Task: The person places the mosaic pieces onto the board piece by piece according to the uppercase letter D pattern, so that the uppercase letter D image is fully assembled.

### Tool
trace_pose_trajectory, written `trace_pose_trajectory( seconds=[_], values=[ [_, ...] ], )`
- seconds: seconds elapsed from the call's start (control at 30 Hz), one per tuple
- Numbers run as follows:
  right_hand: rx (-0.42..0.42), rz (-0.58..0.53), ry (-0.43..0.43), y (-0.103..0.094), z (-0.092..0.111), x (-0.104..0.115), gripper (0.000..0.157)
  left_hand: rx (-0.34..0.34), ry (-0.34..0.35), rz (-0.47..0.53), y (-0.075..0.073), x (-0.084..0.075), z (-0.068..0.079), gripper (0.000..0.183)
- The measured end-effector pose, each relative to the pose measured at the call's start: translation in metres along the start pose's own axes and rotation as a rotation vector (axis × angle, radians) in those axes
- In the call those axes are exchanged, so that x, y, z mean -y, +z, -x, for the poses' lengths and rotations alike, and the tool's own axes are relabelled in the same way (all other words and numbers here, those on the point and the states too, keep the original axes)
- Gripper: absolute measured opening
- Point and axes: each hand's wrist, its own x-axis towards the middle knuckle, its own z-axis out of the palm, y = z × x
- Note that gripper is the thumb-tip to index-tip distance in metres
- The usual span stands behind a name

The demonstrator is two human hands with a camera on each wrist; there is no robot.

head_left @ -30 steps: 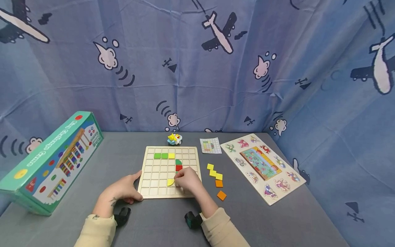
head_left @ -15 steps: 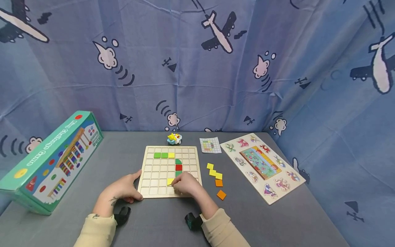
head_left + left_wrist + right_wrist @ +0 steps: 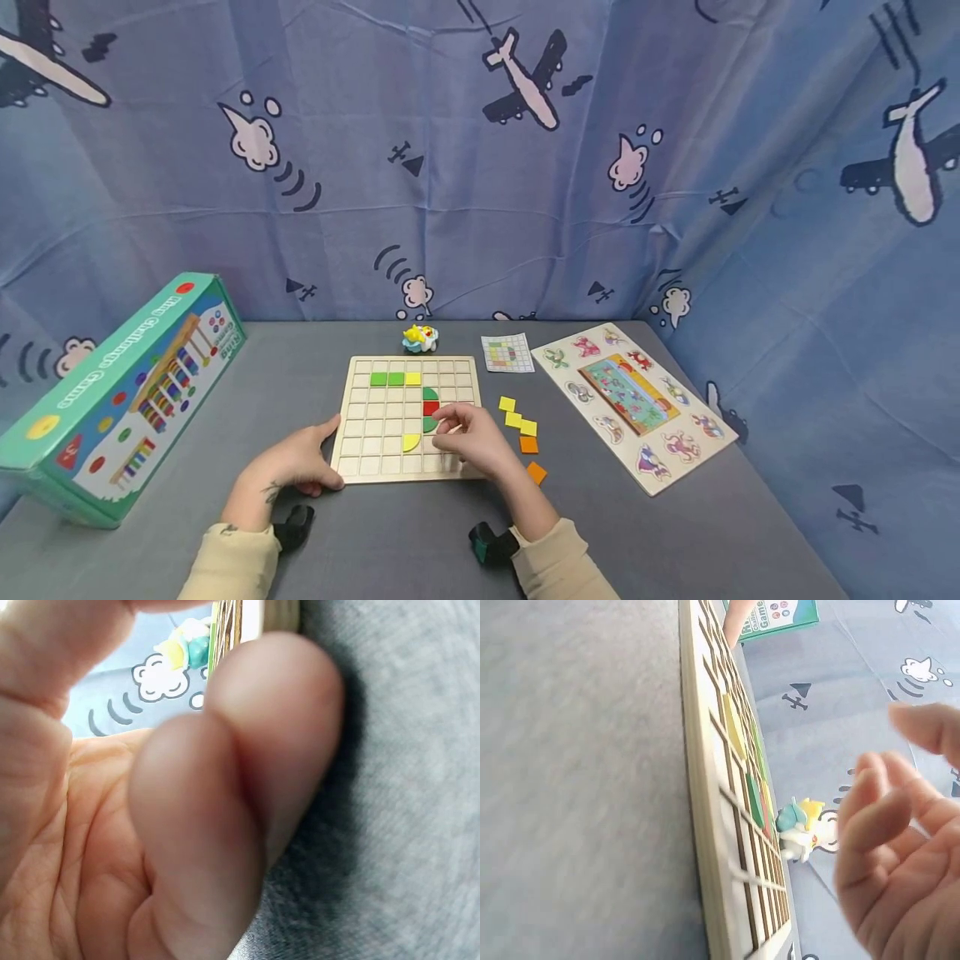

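The person at the grey table has the left hand [image 3: 291,460] spread wide against the left side of a wooden grid board [image 3: 375,428], its digits touching the side and the near corner. The right hand [image 3: 472,439] hovers above the board's right half, apart from the surface, fingers loosely bent, a narrow gap between thumb and forefinger; I see nothing held in it. Just left of those fingertips, a rounded yellow piece [image 3: 411,442] lies in a cell. Nearer the middle, a red square [image 3: 431,408] sits between two rounded green pieces [image 3: 430,393], and along a far row two green squares [image 3: 387,379] stand beside a yellow one [image 3: 412,379]. Off the board's right side are three loose yellow tiles [image 3: 513,419] and two orange tiles [image 3: 528,445]. A printed card [image 3: 508,353] lies beyond them, near an animal puzzle board [image 3: 660,433]. A small toy figure [image 3: 420,338] stands behind the grid, and a long green box [image 3: 150,400] fills the left, before an airplane-print curtain [image 3: 337,225].
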Motion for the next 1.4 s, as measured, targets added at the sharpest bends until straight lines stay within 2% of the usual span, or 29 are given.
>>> trace_pose_trajectory(
  seconds=[0.13,0.27,0.37,0.5,0.67,0.83,0.9,1.03,1.2,1.4],
  values=[
    [-0.053,-0.135,-0.016,-0.009,0.009,-0.004,0.044,0.001,-0.001,0.0,0.0,0.0,0.001,0.106],
    [-0.134,-0.232,-0.054,-0.018,0.02,-0.008,0.047,0.004,0.005,0.001,-0.001,0.0,0.002,0.106],
    [-0.191,-0.288,-0.082,-0.026,0.028,-0.012,0.049,0.003,0.008,-0.005,-0.002,0.0,0.003,0.106],
    [-0.246,-0.31,-0.094,-0.039,0.04,-0.02,0.052,0.007,0.004,-0.008,-0.002,0.0,0.003,0.107],
    [-0.301,-0.298,-0.027,-0.053,0.058,-0.03,0.057,0.008,0.0,-0.002,-0.002,0.0,0.002,0.107],
    [-0.346,-0.343,0.084,-0.064,0.071,-0.039,0.057,0.006,0.0,0.001,-0.002,0.0,0.003,0.106],
    [-0.379,-0.341,0.139,-0.066,0.074,-0.041,0.055,0.006,0.0,0.0,-0.001,0.0,0.003,0.106],
    [-0.447,-0.264,0.231,-0.069,0.076,-0.046,0.051,0.003,0.0,-0.002,-0.001,0.0,0.002,0.106],
    [-0.47,-0.142,0.29,-0.069,0.074,-0.051,0.05,-0.001,-0.002,-0.01,-0.001,0.0,0.001,0.106],
    [-0.458,-0.023,0.315,-0.066,0.072,-0.052,0.05,0.004,-0.003,-0.011,0.0,0.0,0.001,0.107]
  ],
)
